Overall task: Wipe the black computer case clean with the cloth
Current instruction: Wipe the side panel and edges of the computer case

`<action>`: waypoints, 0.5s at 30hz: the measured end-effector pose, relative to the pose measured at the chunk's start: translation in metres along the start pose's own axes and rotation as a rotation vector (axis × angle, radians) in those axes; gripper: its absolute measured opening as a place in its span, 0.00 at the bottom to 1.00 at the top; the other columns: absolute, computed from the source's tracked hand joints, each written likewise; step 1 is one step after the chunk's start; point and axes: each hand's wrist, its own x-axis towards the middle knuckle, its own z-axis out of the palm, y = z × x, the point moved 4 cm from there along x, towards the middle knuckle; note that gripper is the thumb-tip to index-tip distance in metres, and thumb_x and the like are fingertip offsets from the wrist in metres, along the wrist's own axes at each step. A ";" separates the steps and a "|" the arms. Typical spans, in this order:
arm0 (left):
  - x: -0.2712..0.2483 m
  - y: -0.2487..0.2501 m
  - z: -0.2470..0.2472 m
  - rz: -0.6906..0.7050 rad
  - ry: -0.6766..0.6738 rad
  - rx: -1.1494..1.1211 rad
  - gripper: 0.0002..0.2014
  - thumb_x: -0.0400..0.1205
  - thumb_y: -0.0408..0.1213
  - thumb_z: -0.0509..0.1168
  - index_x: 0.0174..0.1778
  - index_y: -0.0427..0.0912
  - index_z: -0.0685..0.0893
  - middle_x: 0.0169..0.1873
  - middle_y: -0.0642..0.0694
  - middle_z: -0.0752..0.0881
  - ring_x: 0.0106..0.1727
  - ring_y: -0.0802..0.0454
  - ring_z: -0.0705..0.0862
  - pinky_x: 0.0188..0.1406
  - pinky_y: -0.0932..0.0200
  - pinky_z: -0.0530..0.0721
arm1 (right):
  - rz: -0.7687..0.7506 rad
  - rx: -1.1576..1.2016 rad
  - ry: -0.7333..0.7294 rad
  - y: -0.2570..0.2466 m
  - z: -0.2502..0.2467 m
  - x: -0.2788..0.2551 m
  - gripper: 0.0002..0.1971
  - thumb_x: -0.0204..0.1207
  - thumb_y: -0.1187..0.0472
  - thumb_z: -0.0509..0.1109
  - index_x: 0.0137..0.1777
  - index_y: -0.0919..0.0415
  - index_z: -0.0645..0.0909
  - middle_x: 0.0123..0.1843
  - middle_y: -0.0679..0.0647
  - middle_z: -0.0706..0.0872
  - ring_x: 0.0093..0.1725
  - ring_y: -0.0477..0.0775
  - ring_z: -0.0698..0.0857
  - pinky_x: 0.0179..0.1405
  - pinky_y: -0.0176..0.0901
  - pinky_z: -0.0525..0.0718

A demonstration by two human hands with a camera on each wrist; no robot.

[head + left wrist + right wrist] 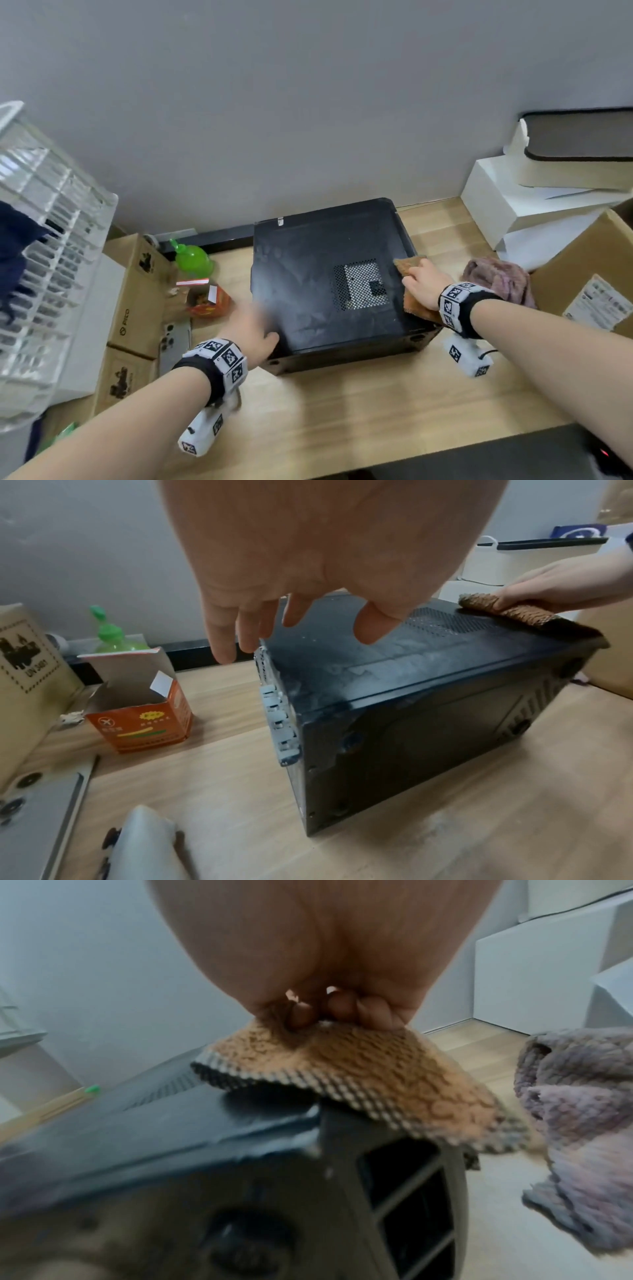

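The black computer case (308, 291) (428, 723) (171, 1137) lies on its side on the wooden desk (342, 411), its dusty top panel smeared, with a mesh vent (359, 284) near the right. An orange-brown cloth (416, 308) (507, 612) (377, 1074) lies over the panel's right edge and hangs past the corner. My right hand (423, 286) (555, 585) (325, 947) presses on it, fingertips curled into the fabric. My left hand (253, 329) (250, 626), blurred, hovers at the case's near left corner with fingers loose and nothing in them.
A crumpled purple cloth (500, 277) (582, 1110) lies right of the case, beside a cardboard box (582, 274) and white boxes (513, 212). Left of the case stand an open orange carton (209, 301) (143, 718), a green bottle (191, 260), a phone (173, 346) and cardboard boxes (137, 301).
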 end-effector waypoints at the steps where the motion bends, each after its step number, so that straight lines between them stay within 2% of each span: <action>1: 0.004 -0.004 -0.001 -0.001 -0.002 -0.012 0.23 0.78 0.48 0.62 0.65 0.38 0.72 0.62 0.36 0.73 0.65 0.33 0.76 0.68 0.43 0.74 | 0.009 0.013 -0.007 0.002 -0.002 0.005 0.21 0.85 0.49 0.53 0.62 0.60 0.82 0.63 0.62 0.75 0.60 0.64 0.80 0.62 0.51 0.76; 4: 0.018 -0.014 -0.007 -0.004 -0.003 -0.034 0.24 0.79 0.48 0.62 0.67 0.37 0.71 0.63 0.35 0.74 0.66 0.32 0.77 0.68 0.43 0.74 | 0.028 0.065 -0.028 0.004 -0.009 0.008 0.20 0.85 0.50 0.55 0.61 0.60 0.83 0.62 0.62 0.76 0.60 0.64 0.80 0.64 0.51 0.76; 6: 0.028 -0.019 -0.013 -0.011 -0.028 -0.052 0.24 0.79 0.48 0.61 0.68 0.38 0.71 0.63 0.35 0.75 0.66 0.33 0.77 0.68 0.44 0.75 | 0.047 0.131 -0.012 0.005 -0.014 0.000 0.18 0.85 0.51 0.57 0.57 0.60 0.85 0.60 0.61 0.78 0.60 0.62 0.80 0.63 0.50 0.76; 8: 0.036 -0.023 -0.018 -0.009 -0.063 -0.056 0.24 0.79 0.48 0.60 0.69 0.39 0.70 0.64 0.35 0.76 0.67 0.33 0.77 0.67 0.46 0.75 | 0.129 0.218 -0.006 0.019 -0.011 -0.017 0.16 0.84 0.54 0.60 0.47 0.61 0.87 0.51 0.59 0.83 0.54 0.61 0.83 0.54 0.47 0.77; 10: 0.044 -0.026 -0.022 -0.005 -0.092 -0.016 0.24 0.79 0.49 0.60 0.67 0.40 0.70 0.64 0.35 0.77 0.66 0.34 0.79 0.65 0.47 0.77 | 0.247 0.341 -0.047 0.044 0.000 -0.037 0.16 0.84 0.56 0.61 0.38 0.62 0.83 0.38 0.58 0.86 0.42 0.61 0.87 0.41 0.44 0.80; 12: 0.052 -0.029 -0.025 -0.016 -0.101 0.005 0.24 0.80 0.50 0.59 0.68 0.40 0.70 0.65 0.35 0.77 0.66 0.34 0.80 0.63 0.47 0.78 | 0.351 0.504 -0.049 0.065 0.013 -0.057 0.15 0.83 0.61 0.62 0.37 0.67 0.82 0.31 0.61 0.86 0.30 0.60 0.85 0.28 0.42 0.82; 15: 0.061 -0.029 -0.027 -0.035 -0.129 -0.029 0.27 0.81 0.52 0.57 0.70 0.38 0.70 0.66 0.34 0.78 0.66 0.36 0.80 0.64 0.47 0.78 | 0.459 0.566 -0.033 0.082 0.036 -0.072 0.13 0.81 0.65 0.64 0.35 0.68 0.80 0.27 0.62 0.84 0.22 0.58 0.82 0.21 0.43 0.82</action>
